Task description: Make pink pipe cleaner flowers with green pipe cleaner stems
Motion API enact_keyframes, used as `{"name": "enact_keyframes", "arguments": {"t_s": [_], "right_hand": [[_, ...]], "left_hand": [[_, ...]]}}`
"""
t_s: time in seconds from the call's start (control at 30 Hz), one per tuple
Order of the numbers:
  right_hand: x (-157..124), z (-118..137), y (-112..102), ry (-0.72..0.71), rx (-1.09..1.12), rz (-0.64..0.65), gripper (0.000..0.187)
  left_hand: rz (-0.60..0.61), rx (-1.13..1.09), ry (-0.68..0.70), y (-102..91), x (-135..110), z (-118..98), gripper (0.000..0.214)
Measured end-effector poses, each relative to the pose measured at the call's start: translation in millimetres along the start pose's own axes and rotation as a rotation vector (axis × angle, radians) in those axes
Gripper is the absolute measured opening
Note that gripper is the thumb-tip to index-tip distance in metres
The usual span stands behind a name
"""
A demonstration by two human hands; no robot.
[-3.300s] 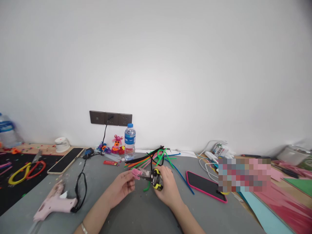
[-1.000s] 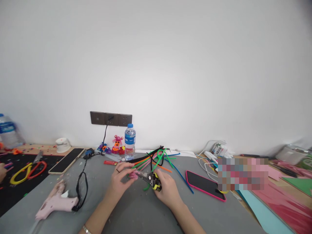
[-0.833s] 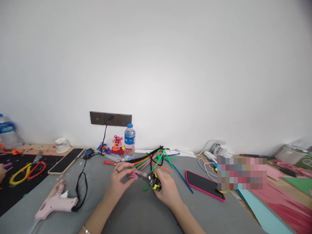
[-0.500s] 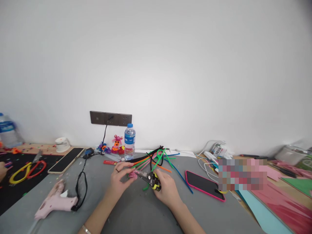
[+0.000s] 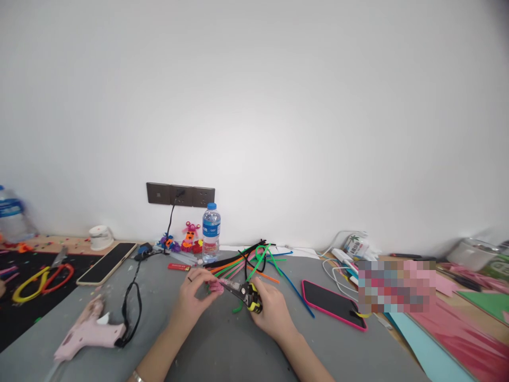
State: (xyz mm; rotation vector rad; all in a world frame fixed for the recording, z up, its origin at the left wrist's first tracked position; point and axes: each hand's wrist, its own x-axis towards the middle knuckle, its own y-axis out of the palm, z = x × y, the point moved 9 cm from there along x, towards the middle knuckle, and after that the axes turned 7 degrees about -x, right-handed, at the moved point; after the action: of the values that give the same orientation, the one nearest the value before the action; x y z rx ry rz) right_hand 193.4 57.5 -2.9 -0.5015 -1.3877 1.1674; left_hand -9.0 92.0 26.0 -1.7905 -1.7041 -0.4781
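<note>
My left hand (image 5: 194,297) pinches a small pink fuzzy piece (image 5: 216,287) that looks like coiled pipe cleaner, with a bit of green beside it. In my right hand (image 5: 272,306) are scissors (image 5: 252,298) with black and yellow handles. Their blades point left, and the tips reach the pink piece at my left fingertips; whether they touch it I cannot tell. Just beyond both hands lies a bundle of pipe cleaners (image 5: 260,260) in black, orange, green, pink and blue. A short green piece (image 5: 237,307) rests on the grey mat (image 5: 222,350) below the scissors.
A water bottle (image 5: 211,233) and small fuzzy figures (image 5: 190,239) stand by the wall. Leftward lie a pink glue gun (image 5: 89,334) with a black cord, a phone (image 5: 107,263) and red-yellow scissors (image 5: 43,281). A pink-cased phone (image 5: 334,304) and coloured sheets (image 5: 457,331) are rightward.
Both hands stay almost in place, with the scissors still at the pink piece. At the far left edge, another person's hand has drawn back mostly out of view.
</note>
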Motion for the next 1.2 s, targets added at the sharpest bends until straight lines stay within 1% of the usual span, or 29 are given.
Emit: {"name": "enact_keyframes", "arguments": {"t_s": [0.1,0.27,0.37,0.47,0.6,0.7,0.8,0.87,0.97,1.1,1.2], "right_hand": [[-0.7,-1.8,3.4,0.001,-0.009,0.01,0.031],[-4.7,-5.8,7.2,-0.003,-0.037,0.015,0.034],[-4.9,-5.4,-0.4,-0.009,-0.046,-0.064,0.034],[-3.8,-6.2,-8.8,-0.004,-0.041,-0.155,0.04],[-3.9,-20.3,-14.1,0.098,-0.012,-0.216,0.047],[-4.6,-28.8,-17.9,0.142,-0.022,-0.23,0.048],[-3.6,-28.4,-18.5,0.118,-0.123,-0.194,0.049],[-2.9,-27.1,-17.4,0.103,-0.175,-0.171,0.05],[-2.4,-23.6,-14.7,0.074,-0.185,-0.152,0.055],[-2.7,-16.2,-11.8,0.023,-0.176,-0.148,0.063],[-2.7,-11.6,-7.6,0.0,-0.156,-0.114,0.066]], "left_hand": [[0.01,0.013,0.014,0.0,0.0,-1.1,0.01],[0.018,-0.028,-0.021,0.7,2.1,-0.7,0.012],[0.011,-0.036,-0.028,0.9,2.7,-1.1,0.011],[0.002,-0.025,-0.045,0.5,1.9,0.5,0.011],[0.002,0.002,-0.053,0.4,0.1,2.1,0.01],[-0.002,0.011,-0.049,0.2,-0.3,1.3,0.008],[0.005,0.019,-0.057,1.0,0.3,0.4,0.007],[0.023,0.011,-0.075,2.8,0.6,0.7,0.006],[0.054,-0.043,-0.137,6.7,-0.7,5.3,0.006],[0.19,-0.121,-0.245,22.6,-7.3,16.0,0.008],[0.283,-0.135,-0.273,32.4,-12.2,18.3,0.009]]}}
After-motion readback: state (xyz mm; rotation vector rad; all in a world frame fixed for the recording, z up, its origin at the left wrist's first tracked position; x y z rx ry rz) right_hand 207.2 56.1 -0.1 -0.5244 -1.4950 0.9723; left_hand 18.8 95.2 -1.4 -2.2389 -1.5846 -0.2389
